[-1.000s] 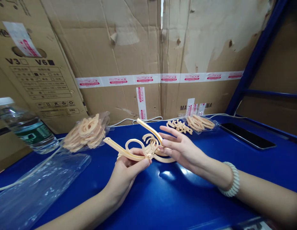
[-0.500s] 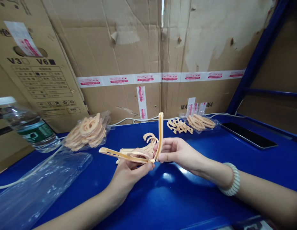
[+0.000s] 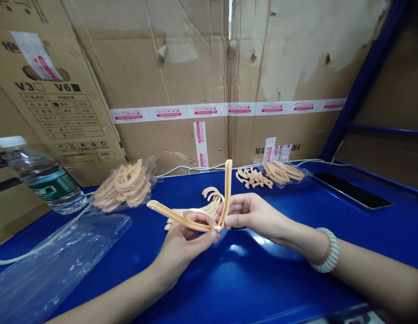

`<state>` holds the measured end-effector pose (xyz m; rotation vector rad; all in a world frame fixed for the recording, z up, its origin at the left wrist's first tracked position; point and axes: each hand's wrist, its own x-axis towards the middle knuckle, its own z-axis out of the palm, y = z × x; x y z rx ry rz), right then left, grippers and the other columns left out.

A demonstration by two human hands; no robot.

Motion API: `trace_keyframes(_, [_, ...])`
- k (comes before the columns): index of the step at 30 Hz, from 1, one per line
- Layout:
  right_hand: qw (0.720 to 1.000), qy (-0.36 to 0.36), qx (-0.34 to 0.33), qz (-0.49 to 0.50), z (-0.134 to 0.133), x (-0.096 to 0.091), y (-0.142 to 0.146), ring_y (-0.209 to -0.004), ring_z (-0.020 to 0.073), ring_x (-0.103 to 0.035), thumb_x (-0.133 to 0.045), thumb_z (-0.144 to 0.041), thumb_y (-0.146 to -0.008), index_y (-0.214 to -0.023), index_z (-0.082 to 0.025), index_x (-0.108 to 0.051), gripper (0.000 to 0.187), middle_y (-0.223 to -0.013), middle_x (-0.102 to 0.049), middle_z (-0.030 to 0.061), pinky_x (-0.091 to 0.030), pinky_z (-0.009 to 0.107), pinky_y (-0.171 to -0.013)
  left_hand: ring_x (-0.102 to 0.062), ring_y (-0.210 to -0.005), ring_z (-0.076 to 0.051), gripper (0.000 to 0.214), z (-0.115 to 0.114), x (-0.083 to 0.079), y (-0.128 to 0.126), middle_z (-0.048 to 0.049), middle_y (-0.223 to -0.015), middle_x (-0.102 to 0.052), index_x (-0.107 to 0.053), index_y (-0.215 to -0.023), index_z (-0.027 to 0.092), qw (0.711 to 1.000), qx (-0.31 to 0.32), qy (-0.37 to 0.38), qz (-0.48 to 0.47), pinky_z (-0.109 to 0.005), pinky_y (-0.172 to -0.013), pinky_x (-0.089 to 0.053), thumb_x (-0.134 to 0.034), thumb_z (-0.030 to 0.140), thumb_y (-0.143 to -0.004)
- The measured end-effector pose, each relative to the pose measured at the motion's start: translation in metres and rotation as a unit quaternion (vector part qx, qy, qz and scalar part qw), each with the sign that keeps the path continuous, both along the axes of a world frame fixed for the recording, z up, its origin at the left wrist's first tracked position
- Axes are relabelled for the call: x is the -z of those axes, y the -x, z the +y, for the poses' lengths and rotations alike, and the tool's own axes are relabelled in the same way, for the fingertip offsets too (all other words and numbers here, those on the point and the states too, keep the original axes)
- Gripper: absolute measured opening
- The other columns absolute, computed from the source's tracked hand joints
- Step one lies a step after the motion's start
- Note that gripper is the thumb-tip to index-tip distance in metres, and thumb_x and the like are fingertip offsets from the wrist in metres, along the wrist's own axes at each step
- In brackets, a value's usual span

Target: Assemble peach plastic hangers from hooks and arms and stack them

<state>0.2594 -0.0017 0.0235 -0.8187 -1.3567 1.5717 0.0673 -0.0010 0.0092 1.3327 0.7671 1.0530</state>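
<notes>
My left hand [image 3: 182, 243] pinches a peach plastic hanger piece [image 3: 175, 215] whose long arm points left. My right hand [image 3: 251, 213] grips a second arm [image 3: 226, 191] of the same peach plastic, standing almost upright. The two arms meet in a V between my thumbs. Just behind them a small pile of hook-shaped peach parts [image 3: 210, 200] lies on the blue table [image 3: 235, 279]. A white bead bracelet [image 3: 326, 256] is on my right wrist.
A clear bag of peach rings [image 3: 124, 184] lies left of centre, a water bottle [image 3: 40, 177] beyond it, and an empty plastic bag [image 3: 53, 265] in front. More peach parts [image 3: 254, 177] and a second bag [image 3: 283, 172] sit at the back. A black phone [image 3: 350, 191] lies right. Cardboard boxes [image 3: 195, 76] wall the rear.
My right hand went from open beside the slanting arm to closed on it, and that arm swung up to near vertical. The left-hand arm has risen slightly.
</notes>
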Motion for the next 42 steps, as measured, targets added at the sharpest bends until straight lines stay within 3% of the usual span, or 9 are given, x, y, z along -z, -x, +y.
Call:
trace_keyframes(7, [1.000,-0.009,-0.021,-0.009,0.001,0.002,-0.004,-0.077,0.0136,-0.071,-0.080,-0.016,-0.068,-0.091,-0.015,-0.073,0.024,-0.084,-0.076,0.0037,-0.054,0.026,-0.076,-0.066,-0.062,-0.015,0.018,-0.001,-0.001,0.001,-0.0009,-0.071,-0.067,-0.067,-0.068,0.016,1.000,0.027,-0.009,-0.006,-0.024,-0.064,-0.055,-0.084,0.022,-0.064])
trace_keyframes(16, [0.999,-0.004,-0.015,-0.038,0.002,-0.005,-0.004,-0.076,0.0143,-0.070,-0.082,-0.023,-0.066,-0.090,-0.014,-0.073,0.027,-0.087,-0.076,0.0061,-0.054,0.027,-0.074,-0.065,-0.061,-0.014,0.014,-0.002,0.001,-0.001,-0.0003,-0.069,-0.069,-0.069,-0.069,0.019,1.000,0.002,-0.016,0.006,-0.023,-0.063,-0.055,-0.082,0.020,-0.065])
trace_keyframes(21, [0.999,-0.013,0.008,-0.046,0.001,-0.006,-0.004,-0.069,0.0127,-0.069,-0.083,-0.023,-0.064,-0.085,-0.014,-0.074,0.025,-0.078,-0.075,0.0039,-0.053,0.024,-0.069,-0.065,-0.062,-0.015,0.013,-0.001,0.000,0.000,-0.0001,-0.072,-0.069,-0.069,-0.070,0.019,0.999,-0.007,-0.032,0.009,-0.022,-0.063,-0.055,-0.082,0.021,-0.067])
trace_keyframes(29, [0.999,-0.024,-0.013,-0.042,0.000,-0.008,-0.004,-0.072,0.0148,-0.070,-0.082,-0.024,-0.066,-0.088,-0.014,-0.073,0.025,-0.081,-0.076,0.0047,-0.055,0.028,-0.073,-0.064,-0.063,-0.016,0.013,-0.001,0.000,-0.002,-0.0007,-0.068,-0.070,-0.072,-0.068,0.020,1.000,0.012,0.003,0.012,-0.024,-0.065,-0.055,-0.083,0.020,-0.063])
trace_keyframes(42, [1.000,-0.005,-0.015,-0.025,0.000,-0.008,-0.002,-0.070,0.0128,-0.070,-0.084,-0.023,-0.064,-0.086,-0.014,-0.073,0.026,-0.080,-0.076,0.0042,-0.055,0.025,-0.069,-0.063,-0.069,-0.014,0.010,0.000,0.005,0.002,0.0005,-0.071,-0.069,-0.069,-0.070,0.020,0.998,0.056,-0.005,-0.013,-0.021,-0.069,-0.048,-0.079,0.020,-0.072])
